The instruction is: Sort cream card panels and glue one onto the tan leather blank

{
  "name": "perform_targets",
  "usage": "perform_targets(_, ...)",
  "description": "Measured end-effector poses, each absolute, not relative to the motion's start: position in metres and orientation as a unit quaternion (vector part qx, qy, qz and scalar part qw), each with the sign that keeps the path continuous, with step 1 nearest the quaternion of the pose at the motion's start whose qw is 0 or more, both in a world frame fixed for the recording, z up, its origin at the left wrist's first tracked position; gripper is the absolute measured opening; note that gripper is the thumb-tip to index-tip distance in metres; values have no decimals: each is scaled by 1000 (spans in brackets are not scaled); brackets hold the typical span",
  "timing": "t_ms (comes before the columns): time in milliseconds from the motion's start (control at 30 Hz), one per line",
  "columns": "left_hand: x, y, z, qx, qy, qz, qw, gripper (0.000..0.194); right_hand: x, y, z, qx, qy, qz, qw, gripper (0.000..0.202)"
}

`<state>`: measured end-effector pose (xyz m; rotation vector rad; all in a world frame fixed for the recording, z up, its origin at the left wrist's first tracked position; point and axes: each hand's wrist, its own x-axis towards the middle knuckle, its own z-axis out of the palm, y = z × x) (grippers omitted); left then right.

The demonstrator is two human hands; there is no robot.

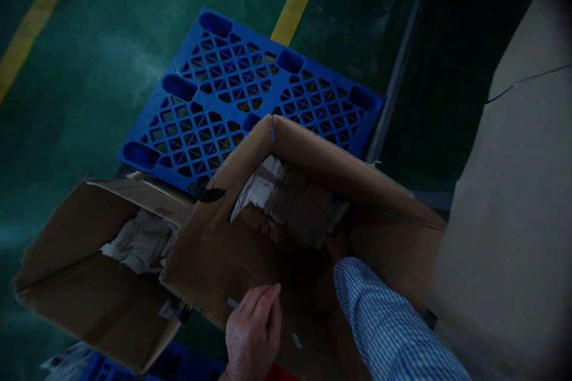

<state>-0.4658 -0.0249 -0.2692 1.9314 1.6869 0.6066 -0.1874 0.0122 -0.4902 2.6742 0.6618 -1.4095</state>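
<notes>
A large open cardboard box stands in front of me. Deep inside lies a stack of flat brown and whitish pieces, perhaps cardboard or paper. My right hand, below a blue checked sleeve, reaches down to the stack's near right end. Deep shadow hides its fingers, so I cannot tell whether it grips a piece. My left hand is at the near left side of the box, with its fingers curled and pressed together. Whatever it holds, if anything, is hidden.
Left of the large box, a second open carton holds crumpled pale pieces. A blue plastic pallet lies beyond on the green floor with yellow lines. Tall brown sheeting stands on the right. Another blue pallet shows below.
</notes>
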Motion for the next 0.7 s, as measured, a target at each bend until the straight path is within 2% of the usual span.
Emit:
perform_targets(400, -470, -36, -277, 718, 609, 215, 260, 26, -167, 18, -528, 872, 248, -392, 159, 34)
perform_targets(700, -471, -34, -277, 725, 606, 213, 248, 24, -159, 15, -524, 786, 400, -403, 243, 30)
